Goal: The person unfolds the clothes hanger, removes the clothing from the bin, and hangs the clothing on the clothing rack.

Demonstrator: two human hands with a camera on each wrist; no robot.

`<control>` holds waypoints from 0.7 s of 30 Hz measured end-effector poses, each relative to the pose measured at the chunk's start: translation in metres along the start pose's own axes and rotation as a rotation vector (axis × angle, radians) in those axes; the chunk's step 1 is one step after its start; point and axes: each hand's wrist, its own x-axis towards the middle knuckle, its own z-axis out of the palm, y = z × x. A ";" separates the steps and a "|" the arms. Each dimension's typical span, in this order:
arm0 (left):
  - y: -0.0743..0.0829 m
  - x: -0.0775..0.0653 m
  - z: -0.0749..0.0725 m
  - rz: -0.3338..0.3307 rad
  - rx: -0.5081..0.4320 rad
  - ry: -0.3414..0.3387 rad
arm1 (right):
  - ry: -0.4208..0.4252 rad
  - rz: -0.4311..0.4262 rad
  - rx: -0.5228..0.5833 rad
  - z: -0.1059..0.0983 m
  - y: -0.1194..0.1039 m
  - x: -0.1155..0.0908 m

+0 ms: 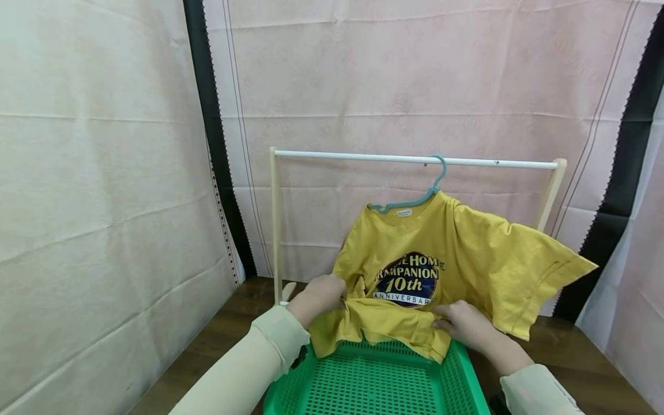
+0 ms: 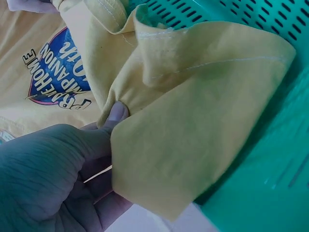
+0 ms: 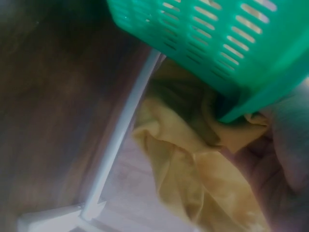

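Observation:
A yellow T-shirt [image 1: 410, 242] with a dark round print hangs askew on a blue hanger [image 1: 438, 181], whose hook sits over the white rail [image 1: 358, 156] of a small rack. Part of the hanger shows at the neckline; the rest is hidden in the shirt. My left hand [image 1: 320, 295] pinches the shirt's lower part on the left, the thumb pressing the cloth in the left wrist view. Lower right, my right hand [image 1: 467, 325] grips the fabric between thumb and fingers. The shirt's hem drapes over the far edge of a green basket [image 1: 469, 380].
The perforated basket stands on a dark wooden table [image 1: 202, 360], in front of the rack. Cream posts [image 1: 276, 225] support the rail at both ends. Pale cloth walls [image 1: 404, 69] enclose the back and sides. The shirt's right sleeve [image 1: 550, 265] spreads out past the rack's right post.

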 end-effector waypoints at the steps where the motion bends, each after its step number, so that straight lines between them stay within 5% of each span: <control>1: 0.000 0.000 0.000 0.001 -0.003 0.006 | -0.005 0.004 0.003 0.000 0.000 0.000; 8: -0.002 0.004 0.000 -0.037 -0.003 0.035 | -0.036 0.014 0.043 -0.002 0.001 0.002; 21: -0.001 0.010 0.002 -0.068 0.040 0.064 | 0.062 -0.001 -0.017 -0.003 0.003 0.002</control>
